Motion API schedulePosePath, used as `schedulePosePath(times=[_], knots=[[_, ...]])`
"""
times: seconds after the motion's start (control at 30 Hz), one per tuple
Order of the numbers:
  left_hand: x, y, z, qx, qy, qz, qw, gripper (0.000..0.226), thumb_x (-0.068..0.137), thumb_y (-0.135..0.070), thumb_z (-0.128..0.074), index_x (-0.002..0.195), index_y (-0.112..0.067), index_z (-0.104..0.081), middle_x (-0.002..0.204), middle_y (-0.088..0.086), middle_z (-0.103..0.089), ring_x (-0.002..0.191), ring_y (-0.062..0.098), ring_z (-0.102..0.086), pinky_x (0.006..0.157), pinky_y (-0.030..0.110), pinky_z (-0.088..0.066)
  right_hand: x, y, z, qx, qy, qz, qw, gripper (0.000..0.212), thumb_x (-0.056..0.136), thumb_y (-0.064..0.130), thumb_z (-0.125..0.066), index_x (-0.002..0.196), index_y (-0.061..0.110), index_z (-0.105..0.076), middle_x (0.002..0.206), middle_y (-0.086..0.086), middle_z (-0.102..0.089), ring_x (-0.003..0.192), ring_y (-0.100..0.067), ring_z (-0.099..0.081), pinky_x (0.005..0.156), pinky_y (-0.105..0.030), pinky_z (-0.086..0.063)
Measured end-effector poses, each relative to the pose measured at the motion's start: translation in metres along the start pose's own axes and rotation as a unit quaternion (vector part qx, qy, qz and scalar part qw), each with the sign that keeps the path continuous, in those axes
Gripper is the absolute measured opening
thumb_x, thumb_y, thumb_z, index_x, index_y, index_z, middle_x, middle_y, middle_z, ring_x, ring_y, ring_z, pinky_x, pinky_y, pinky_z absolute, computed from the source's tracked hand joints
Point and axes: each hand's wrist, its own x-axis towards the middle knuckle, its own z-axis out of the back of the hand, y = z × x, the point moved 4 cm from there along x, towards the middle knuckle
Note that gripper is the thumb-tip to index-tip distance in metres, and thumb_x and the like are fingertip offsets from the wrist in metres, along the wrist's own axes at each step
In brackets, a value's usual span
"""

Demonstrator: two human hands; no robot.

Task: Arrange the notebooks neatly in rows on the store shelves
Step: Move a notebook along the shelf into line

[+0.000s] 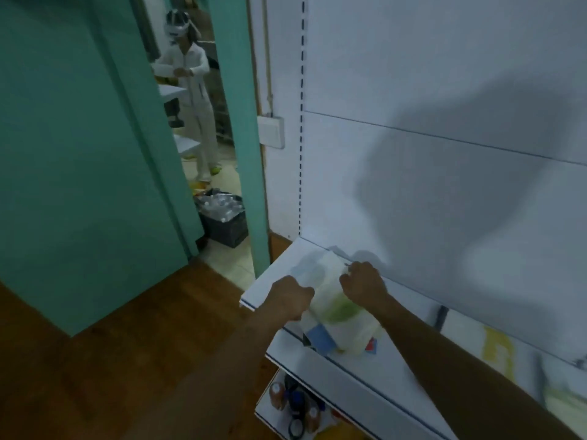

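Note:
A pale notebook (320, 285) with green and blue patches on its cover lies flat on the upper white shelf (270, 281), on top of others stacked under it. My left hand (292, 295) grips its left edge with curled fingers. My right hand (362, 285) grips its right far corner, close to the shelf's back panel. The picture is blurred, so I cannot tell how many notebooks are in the stack. More notebooks with blue and red corners (324, 339) poke out on the shelf below (365, 373).
Bottles and small jars (295, 404) stand on the lowest shelf. A dark crate of plastic bottles (224, 222) sits on the floor in the doorway. A person in white (190, 90) stands beyond it. A teal wall (79, 154) is at left, wooden floor below.

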Motion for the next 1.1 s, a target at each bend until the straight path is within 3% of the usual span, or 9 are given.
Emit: schedulePosePath(times=[0.1, 0.2, 0.33, 0.5, 0.6, 0.73, 0.87, 1.0, 1.1], knots=[[0.017, -0.001, -0.011, -0.042, 0.058, 0.034, 0.997, 0.025, 0.09, -0.026, -0.057, 0.102, -0.004, -0.054, 0.097, 0.012, -0.055, 0.083, 0.027, -0.057, 0.06, 0.03, -0.053, -0.008, -0.018, -0.003, 0.003, 0.022, -0.071, 0.997, 0.04, 0.083, 0.032, -0.044, 0.107, 0.004, -0.058, 0.112, -0.014, -0.054, 0.11, -0.032, -0.055, 0.091, -0.035, -0.046], [0.033, 0.001, -0.024, -0.08, 0.082, 0.058, 0.992, 0.049, 0.084, -0.026, -0.06, 0.124, -0.001, -0.046, 0.115, 0.017, -0.056, 0.094, 0.032, -0.059, 0.063, 0.032, -0.056, -0.023, -0.016, -0.011, 0.005, -0.015, -0.113, 0.993, 0.034, 0.085, 0.027, -0.05, 0.109, 0.003, -0.057, 0.114, -0.014, -0.051, 0.108, -0.03, -0.052, 0.093, -0.037, -0.046], [0.04, 0.007, -0.033, -0.138, 0.085, 0.069, 0.984, 0.079, 0.057, -0.035, -0.062, 0.126, -0.022, -0.026, 0.115, 0.016, -0.053, 0.099, 0.037, -0.058, 0.075, 0.05, -0.058, -0.041, -0.003, -0.019, -0.017, -0.061, -0.182, 0.981, 0.039, 0.09, 0.033, -0.047, 0.118, 0.006, -0.052, 0.123, -0.012, -0.045, 0.115, -0.028, -0.045, 0.096, -0.039, -0.038], [0.074, 0.032, -0.041, -0.192, 0.058, 0.041, 0.979, 0.083, 0.038, -0.032, -0.066, 0.115, -0.006, -0.053, 0.107, 0.018, -0.063, 0.093, 0.038, -0.063, 0.078, 0.054, -0.057, -0.064, -0.008, -0.018, 0.051, -0.062, -0.234, 0.969, 0.051, 0.089, 0.042, -0.05, 0.123, 0.004, -0.049, 0.123, -0.016, -0.052, 0.115, -0.032, -0.051, 0.097, -0.038, -0.042], [0.045, 0.023, -0.032, -0.203, 0.099, 0.021, 0.974, 0.06, 0.051, -0.021, -0.064, 0.106, 0.002, -0.061, 0.096, 0.021, -0.066, 0.087, 0.039, -0.065, 0.08, 0.054, -0.056, -0.082, -0.014, -0.011, 0.1, -0.064, -0.242, 0.963, 0.048, 0.093, 0.039, -0.046, 0.119, 0.001, -0.056, 0.12, -0.016, -0.06, 0.11, -0.03, -0.056, 0.093, -0.034, -0.045], [0.008, -0.006, -0.031, -0.149, 0.126, -0.103, 0.975, 0.032, 0.083, -0.004, -0.059, 0.114, 0.0, -0.057, 0.103, 0.013, -0.063, 0.09, 0.031, -0.062, 0.077, 0.034, -0.053, -0.112, -0.028, 0.003, 0.225, -0.11, -0.292, 0.923, 0.049, 0.093, 0.037, -0.045, 0.125, 0.0, -0.053, 0.122, -0.016, -0.058, 0.105, -0.028, -0.056, 0.087, -0.031, -0.045], [-0.035, -0.032, -0.074, -0.119, 0.206, -0.207, 0.949, 0.056, 0.088, -0.006, -0.055, 0.137, -0.026, -0.037, 0.12, 0.005, -0.058, 0.103, 0.028, -0.058, 0.094, 0.04, -0.05, -0.156, -0.058, 0.03, 0.265, -0.173, -0.359, 0.878, 0.044, 0.092, 0.033, -0.044, 0.119, 0.001, -0.057, 0.12, -0.016, -0.06, 0.107, -0.031, -0.057, 0.078, -0.028, -0.039], [-0.094, -0.047, -0.139, -0.059, 0.293, -0.28, 0.912, 0.069, 0.091, 0.0, -0.05, 0.15, -0.023, -0.02, 0.136, 0.008, -0.051, 0.116, 0.025, -0.052, 0.095, 0.029, -0.04, -0.233, -0.11, 0.056, 0.279, -0.23, -0.411, 0.836, 0.037, 0.094, 0.029, -0.042, 0.112, 0.002, -0.06, 0.113, -0.017, -0.062, 0.107, -0.033, -0.058, 0.075, -0.028, -0.041], [-0.151, -0.052, -0.187, -0.02, 0.37, -0.295, 0.881, 0.068, 0.096, -0.006, -0.045, 0.151, -0.028, -0.012, 0.138, 0.004, -0.049, 0.109, 0.022, -0.052, 0.092, 0.03, -0.043, -0.301, -0.153, 0.067, 0.286, -0.273, -0.447, 0.802, 0.038, 0.092, 0.033, -0.043, 0.115, 0.007, -0.058, 0.115, -0.015, -0.06, 0.108, -0.031, -0.058, 0.075, -0.028, -0.041]])
